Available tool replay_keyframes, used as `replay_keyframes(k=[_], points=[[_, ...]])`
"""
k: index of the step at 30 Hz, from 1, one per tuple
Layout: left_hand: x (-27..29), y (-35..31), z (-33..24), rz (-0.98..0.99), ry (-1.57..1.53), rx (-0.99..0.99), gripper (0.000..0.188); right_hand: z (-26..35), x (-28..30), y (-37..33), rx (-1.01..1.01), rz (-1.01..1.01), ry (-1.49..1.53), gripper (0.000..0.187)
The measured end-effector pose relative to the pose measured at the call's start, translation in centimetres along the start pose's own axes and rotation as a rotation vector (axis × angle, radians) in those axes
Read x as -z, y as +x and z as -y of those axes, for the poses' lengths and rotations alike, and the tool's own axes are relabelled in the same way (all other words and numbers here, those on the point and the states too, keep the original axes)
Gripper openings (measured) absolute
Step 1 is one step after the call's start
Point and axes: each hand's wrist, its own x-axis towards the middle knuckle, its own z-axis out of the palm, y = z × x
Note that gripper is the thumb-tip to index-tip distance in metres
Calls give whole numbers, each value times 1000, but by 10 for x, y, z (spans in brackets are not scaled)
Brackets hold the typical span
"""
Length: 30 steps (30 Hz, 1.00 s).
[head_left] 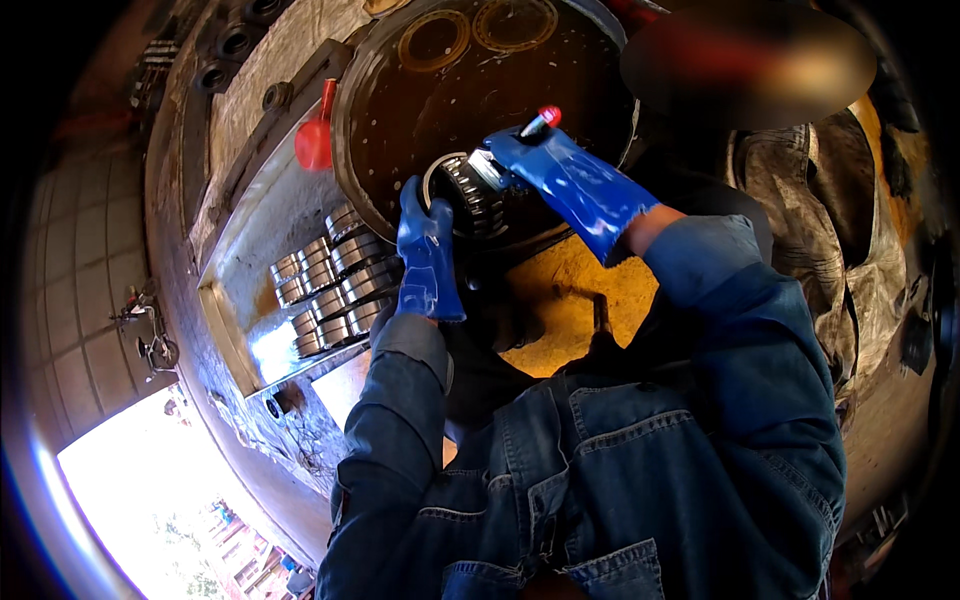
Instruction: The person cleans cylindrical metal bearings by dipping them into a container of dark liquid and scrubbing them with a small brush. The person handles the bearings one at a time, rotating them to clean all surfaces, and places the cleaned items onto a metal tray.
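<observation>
A roller bearing (474,205) with dark rollers is tilted over the near part of a large round basin (345,130) of dark brown liquid. My left hand (425,240), in a blue rubber glove, grips the bearing's left side. In my right hand (560,170), gloved the same way, is a brush (488,168) with a wide metal band and a red-tipped handle. Its metal end touches or nearly touches the bearing's upper right; the bristles cannot be made out.
Several shiny bearings (330,285) stand in rows in a metal tray (235,345) left of the basin. A red round object with a handle (313,145) rests by the basin's left rim. Two rings (434,40) lie at its far side. A blurred person sits at upper right.
</observation>
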Motion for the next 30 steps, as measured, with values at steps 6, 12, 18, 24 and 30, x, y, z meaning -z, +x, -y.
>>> replay_keyframes(k=[6,12,18,24,30], points=[[1,-3,-8,14,-91,47,64,-37,5,-38,311,135,-79,27],[1,-1,-3,-34,-70,-58,62,-45,9,-52,471,229,-330,25],[1,-1,-7,6,-106,-33,63,-39,34,-56,542,217,-776,28],[-1,2,2,-30,-28,-49,64,-37,39,-27,361,-37,-1179,25],[-1,0,-5,2,-49,34,65,-20,52,-29,250,176,-254,26]])
